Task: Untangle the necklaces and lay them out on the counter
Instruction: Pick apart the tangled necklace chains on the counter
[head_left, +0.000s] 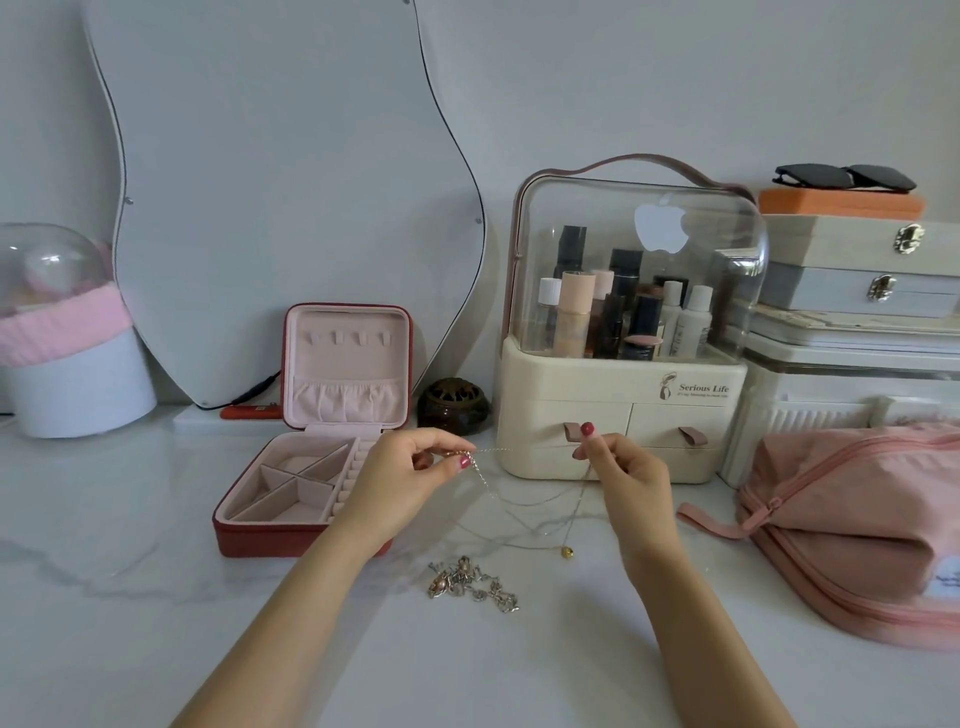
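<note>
1. Head view, the hands: the left hand (410, 467) pinches a fine chain (524, 501) between thumb and fingertips at a small clasp or knot; the right hand (621, 470) pinches the same strands a little way along, forefinger raised; both are held above the table (156, 597), just in front of the cream makeup case (618, 410).

2. Head view, the necklaces: thin strands sag between the two hands and loop down toward the table; a small gold pendant (566, 552) hangs at the lowest point, and I cannot tell whether it touches the surface; a second clump of silver jewellery (472, 584) lies knotted on the table, nearer the person, apart from the held chains.

3. Head view, surroundings: an open red jewellery box (311, 488) sits to the left, just behind the left wrist; a pink pouch (852, 525) lies to the right.

4. Judgement on risk: the strands look very fine, so pulling the hands apart hard would likely tighten the knot or snap a link; the hanging loops could drag over the silver clump and snag it, making a worse tangle; a slip of either pinch would drop the chains back into a heap; nothing appears laid out yet, so the task seems early.
</note>
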